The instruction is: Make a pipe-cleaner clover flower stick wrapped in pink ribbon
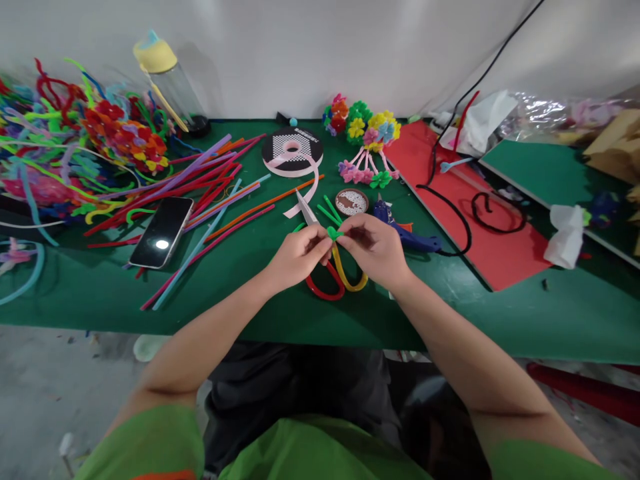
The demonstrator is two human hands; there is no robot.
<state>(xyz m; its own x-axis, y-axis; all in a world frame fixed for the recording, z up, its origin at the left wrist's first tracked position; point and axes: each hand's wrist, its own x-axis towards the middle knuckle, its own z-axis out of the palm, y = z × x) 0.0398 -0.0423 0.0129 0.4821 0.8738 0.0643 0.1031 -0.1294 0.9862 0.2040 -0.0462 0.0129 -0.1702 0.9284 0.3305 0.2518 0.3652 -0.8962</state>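
A small looped piece of green pipe cleaner (334,233) is pinched between my two hands above the table. My left hand (303,257) holds it from the left with thumb and forefinger. From the right, my right hand (375,250) grips it with its fingertips. Below lie scissors (326,288) with one red and one yellow handle loop, blades pointing away, partly hidden by my hands. Short green pipe cleaner pieces (331,211) rest just behind. A round lid-like disc with a brown and white pattern (351,201) and a blue glue gun (413,239) are near my right hand.
Loose pipe cleaners (220,193), a phone (163,232) and a bottle (173,83) stand left, beside a colourful flower heap (125,137). A ribbon spool (293,150) and fuzzy flowers (370,133) are behind. At right, a black cord (463,227) crosses a red board (480,247).
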